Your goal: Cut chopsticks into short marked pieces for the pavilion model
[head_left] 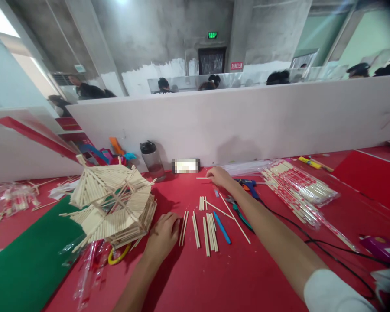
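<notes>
My right hand (219, 177) reaches toward the back of the red table, its fingers pinched on a short wooden stick (201, 177). My left hand (166, 229) rests on the table with curled fingers; whatever they may hold is hidden. Just right of it lie thin sticks (183, 229), then a pair (196, 229) and a larger group (211, 234). Short pieces (201, 203) sit behind these, beside a blue pen (222, 227). At left stands a stick-built model (113, 203) with a fanned roof.
A bottle (152, 160) stands by the white partition (214, 121). Green-handled pliers (242, 214) and a blue glue gun (248, 186) lie near my right forearm. Bagged chopsticks (299, 186) are at right, with black cables (331, 247). Yellow scissors handles (118, 256) show under the model.
</notes>
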The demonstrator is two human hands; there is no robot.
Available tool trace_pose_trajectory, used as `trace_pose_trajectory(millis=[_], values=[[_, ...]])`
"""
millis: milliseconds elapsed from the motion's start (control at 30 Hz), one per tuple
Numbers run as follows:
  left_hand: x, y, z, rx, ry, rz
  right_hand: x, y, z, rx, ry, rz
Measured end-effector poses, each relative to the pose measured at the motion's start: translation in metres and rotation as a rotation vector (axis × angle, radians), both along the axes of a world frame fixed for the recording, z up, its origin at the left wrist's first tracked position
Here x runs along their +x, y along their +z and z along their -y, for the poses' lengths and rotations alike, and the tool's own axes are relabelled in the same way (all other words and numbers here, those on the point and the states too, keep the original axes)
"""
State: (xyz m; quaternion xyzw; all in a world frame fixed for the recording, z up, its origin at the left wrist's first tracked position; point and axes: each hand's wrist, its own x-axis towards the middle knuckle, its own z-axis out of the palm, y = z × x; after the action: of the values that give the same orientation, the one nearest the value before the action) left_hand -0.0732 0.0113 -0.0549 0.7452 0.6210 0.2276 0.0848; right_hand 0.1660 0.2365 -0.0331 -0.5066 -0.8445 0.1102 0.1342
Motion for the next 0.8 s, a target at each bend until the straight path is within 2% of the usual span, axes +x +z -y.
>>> trace_pose_trajectory(millis=[133,267,400,567,633,733,800], values=[[-0.003,-0.001,-0.002,-0.007,-0.025,0.034,-0.015,-0.008,-0.029,-0.008,0.005,0.013],[-0.005,-0.003,-0.005,-0.015,-0.029,0.041,-0.023,-0.022,-0.042,-0.013,0.006,0.009],[-0.006,-0.005,-0.007,-0.023,-0.031,0.064,-0.024,-0.030,-0.044,-0.015,0.003,-0.009],[-0.009,-0.011,-0.010,-0.014,-0.043,0.103,-0.021,-0.020,-0.033,0.015,0.060,-0.080],[-0.010,-0.013,-0.011,-0.011,-0.049,0.106,-0.020,-0.013,-0.025,-0.025,0.180,-0.136],[-0.010,-0.013,-0.011,-0.007,-0.056,0.103,-0.022,-0.006,-0.011,-0.193,0.519,-0.216],[-0.010,-0.011,-0.011,-0.008,-0.058,0.102,-0.026,-0.005,-0.003,-0.275,0.676,-0.192]])
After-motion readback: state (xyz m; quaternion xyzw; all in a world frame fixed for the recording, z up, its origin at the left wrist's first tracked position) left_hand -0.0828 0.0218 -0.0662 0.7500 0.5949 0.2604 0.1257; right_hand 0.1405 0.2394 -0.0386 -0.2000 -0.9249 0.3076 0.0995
